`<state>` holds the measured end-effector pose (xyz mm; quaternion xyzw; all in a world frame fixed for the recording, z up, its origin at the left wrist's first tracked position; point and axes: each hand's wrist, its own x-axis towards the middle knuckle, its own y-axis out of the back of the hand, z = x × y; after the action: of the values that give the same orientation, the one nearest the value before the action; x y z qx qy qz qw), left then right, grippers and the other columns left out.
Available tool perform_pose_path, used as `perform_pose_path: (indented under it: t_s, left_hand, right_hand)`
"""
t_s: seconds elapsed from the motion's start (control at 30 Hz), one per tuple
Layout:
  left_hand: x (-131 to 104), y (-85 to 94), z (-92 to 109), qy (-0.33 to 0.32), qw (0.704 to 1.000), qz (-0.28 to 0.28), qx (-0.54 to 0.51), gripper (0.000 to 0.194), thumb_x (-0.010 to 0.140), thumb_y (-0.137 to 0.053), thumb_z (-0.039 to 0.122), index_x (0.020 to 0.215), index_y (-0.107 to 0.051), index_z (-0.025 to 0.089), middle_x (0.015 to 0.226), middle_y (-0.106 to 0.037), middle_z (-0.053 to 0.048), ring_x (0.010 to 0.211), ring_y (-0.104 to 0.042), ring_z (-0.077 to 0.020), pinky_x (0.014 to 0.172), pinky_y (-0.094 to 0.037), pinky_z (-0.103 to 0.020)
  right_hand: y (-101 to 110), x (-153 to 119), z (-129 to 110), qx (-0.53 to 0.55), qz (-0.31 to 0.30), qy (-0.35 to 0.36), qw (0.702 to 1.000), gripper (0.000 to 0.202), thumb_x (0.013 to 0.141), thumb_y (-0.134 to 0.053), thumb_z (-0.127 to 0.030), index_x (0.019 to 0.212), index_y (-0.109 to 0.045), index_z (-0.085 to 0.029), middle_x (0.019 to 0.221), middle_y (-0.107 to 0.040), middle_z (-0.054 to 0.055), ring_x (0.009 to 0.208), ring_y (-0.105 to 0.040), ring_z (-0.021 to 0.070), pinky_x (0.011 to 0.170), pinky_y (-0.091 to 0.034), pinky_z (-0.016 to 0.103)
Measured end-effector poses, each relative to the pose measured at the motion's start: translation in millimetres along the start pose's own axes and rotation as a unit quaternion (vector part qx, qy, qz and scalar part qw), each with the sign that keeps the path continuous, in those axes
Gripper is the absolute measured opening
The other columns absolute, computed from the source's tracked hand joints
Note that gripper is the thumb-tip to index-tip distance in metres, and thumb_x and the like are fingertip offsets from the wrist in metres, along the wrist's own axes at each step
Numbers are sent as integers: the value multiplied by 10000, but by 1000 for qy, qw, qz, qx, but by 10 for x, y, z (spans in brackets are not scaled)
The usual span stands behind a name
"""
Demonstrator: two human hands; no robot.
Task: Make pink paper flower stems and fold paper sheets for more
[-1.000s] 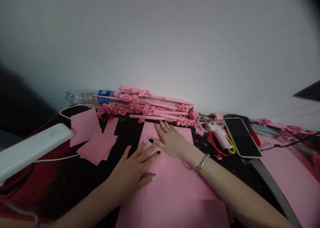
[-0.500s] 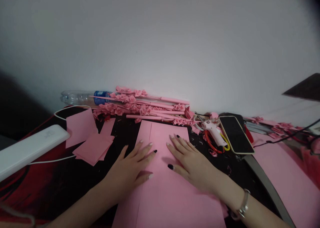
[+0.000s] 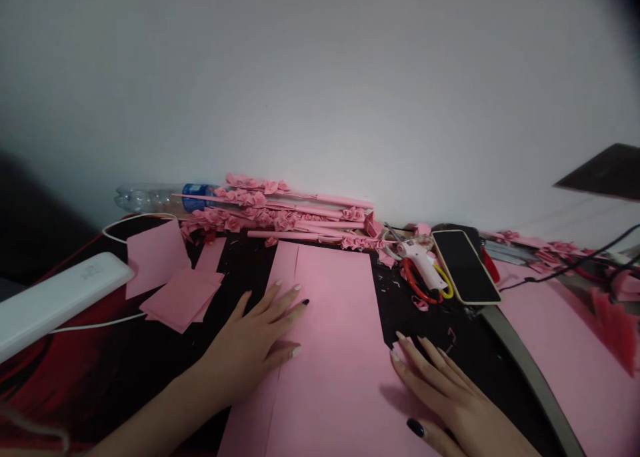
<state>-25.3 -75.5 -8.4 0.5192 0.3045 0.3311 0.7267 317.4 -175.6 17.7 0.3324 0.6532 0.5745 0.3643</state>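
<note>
A long pink paper sheet (image 3: 330, 310) lies lengthwise before me, with a fold or edge line running along its left side. My left hand (image 3: 260, 340) rests flat on that left side, fingers spread. Over the sheet's right edge is my right hand (image 3: 445, 390), its fingers stretched and apart; whether it touches the paper I cannot tell. Beyond the sheet's far end lie pink paper flower stems (image 3: 290, 217). A pale pink glue gun (image 3: 423, 263) sits on scissors with red and yellow handles (image 3: 413, 283).
A phone (image 3: 466, 267) lies at the right, near another large pink sheet (image 3: 565, 363). On the left are small pink paper squares (image 3: 180, 300) and a white elongated device (image 3: 65, 300) with a white cord. A plastic bottle (image 3: 150, 197) lies against the wall (image 3: 320, 90).
My right hand has moved off the middle of the sheet, toward the right and nearer to me. My left hand stays on the paper. The view has shifted slightly.
</note>
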Motion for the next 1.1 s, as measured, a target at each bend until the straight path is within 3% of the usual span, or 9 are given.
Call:
perform_pose_path:
  t_s: [0.2, 0.33, 0.4, 0.47, 0.6, 0.73, 0.87, 1.0, 1.1]
  left_hand:
    - [8, 7, 9, 3, 1000, -9, 0, 560, 958, -425, 496, 1485, -282, 372, 1581, -246, 6, 1455, -206, -345, 1116, -228, -623]
    - [0, -4, 2, -1, 1000, 0, -1, 556, 960, -419, 500, 1484, -274, 384, 1579, -255, 12, 1454, -215, -337, 1126, -223, -606]
    - [-8, -16, -7, -2, 1000, 2, 2, 558, 963, -414, 494, 1488, -258, 389, 1582, -248, 16, 1455, -212, -336, 1125, -220, -608]
    - [-14, -24, -11, -3, 1000, 3, 4, 562, 964, -413, 492, 1491, -245, 393, 1584, -236, 19, 1457, -205, -339, 1120, -220, -619]
    - [-8, -4, 1, 6, 1000, -14, 1, 568, 961, -420, 486, 1492, -239, 395, 1587, -211, 25, 1457, -192, -353, 1104, -227, -651]
    - [10, 31, 13, 9, 1000, -22, -12, 568, 967, -405, 476, 1496, -213, 399, 1589, -183, 37, 1461, -170, -357, 1093, -220, -683]
    - [3, 10, -6, 6, 999, -18, -29, 576, 965, -405, 490, 1499, -209, 396, 1590, -187, 26, 1463, -159, -359, 1092, -209, -694]
    - [-24, -32, -37, 1, 998, 16, -58, 552, 972, -405, 473, 1494, -253, 378, 1588, -224, -11, 1458, -186, -351, 1103, -190, -686]
    - [-38, -3, -33, 19, 991, 50, -123, 541, 982, -401, 439, 1498, -269, 349, 1596, -210, -43, 1457, -208, -319, 1136, -177, -635]
  right_hand:
    - [133, -63, 22, -12, -11, -27, 1000, 482, 907, -535, -385, 1388, -510, -358, 1469, -446, 9, 1312, -473, 327, 971, -542, 498]
    - [138, -22, 51, 21, 43, -61, 997, 261, 915, -518, -344, 983, -768, -321, 1345, -607, 20, 1264, -537, 328, 946, -561, 474]
    - [120, 42, 29, 57, 118, -114, 985, 304, 930, -474, -326, 829, -755, -265, 1193, -702, 71, 1155, -624, 311, 915, -569, 451]
    - [110, 137, -20, 113, 155, -171, 966, 267, 920, -472, -320, 813, -702, -237, 995, -739, 94, 943, -699, 268, 802, -594, 392]
    - [124, 345, -128, 232, 69, -239, 940, 77, 856, -544, -256, 880, -607, -221, 778, -701, 36, 708, -663, 188, 657, -544, 285]
    - [124, 441, -154, 294, 23, -240, 925, 84, 876, -498, -257, 921, -550, -208, 639, -583, -22, 593, -549, 151, 582, -454, 252]
    - [138, 445, -147, 363, -5, -247, 899, 136, 888, -475, -301, 822, -545, -205, 638, -541, -19, 583, -471, 139, 532, -362, 243]
    - [230, 439, -169, 480, 11, -260, 838, 229, 843, -526, -340, 685, -413, -219, 601, -471, -44, 537, -378, 106, 496, -276, 226]
    - [322, 426, -161, 538, 29, -279, 795, 316, 826, -569, -428, 665, -403, -213, 585, -445, -52, 522, -339, 92, 486, -243, 218]
